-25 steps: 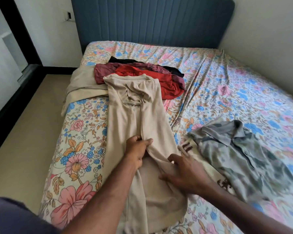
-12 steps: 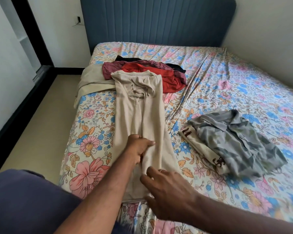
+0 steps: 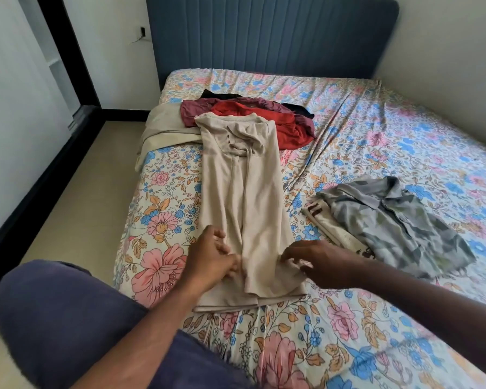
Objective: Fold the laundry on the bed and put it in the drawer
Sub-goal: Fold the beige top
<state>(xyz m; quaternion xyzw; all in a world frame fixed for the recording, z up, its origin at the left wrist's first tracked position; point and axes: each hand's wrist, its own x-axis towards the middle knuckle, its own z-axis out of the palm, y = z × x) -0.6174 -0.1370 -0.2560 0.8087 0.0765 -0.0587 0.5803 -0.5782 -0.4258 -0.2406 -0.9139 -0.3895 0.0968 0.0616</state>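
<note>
So there's a beige shirt [image 3: 244, 192] laid out lengthwise on the bed [image 3: 362, 130], collar end far, hem end near, with both long sides already folded in toward the middle so it's a narrow strip. Its far end overlaps the pile of unfolded stuff.

Left hand [image 3: 212, 258] is at the near left edge of the shirt, down by the hem. The fingers [image 3: 230, 266] are curled and look like they're bunched on the fabric edge, though it's a bit blurry so I can't tell how firm that pinch is. Right hand [image 3: 323, 261] is at the near right edge of the same shirt, fingers bent and spread a little, fingertips on the cloth, and it looks like a bit of the edge is caught under them.

The pile: a red garment [image 3: 278, 124] on top, a maroon one [image 3: 191, 113] under it, something black [image 3: 216, 94] peeking out at the far side, and another beige piece [image 3: 163, 127] hanging toward the left edge of the mattress.

Off to the right, well apart from the shirt, there's a folded grey patterned collared shirt [image 3: 399, 226] sitting on top of a folded cream piece with dark print [image 3: 340, 234].

Floral sheet on the bed, blue padded headboard [image 3: 270, 35] at the far end, and a dark blue knee [image 3: 68, 318] in the near left corner.
</note>
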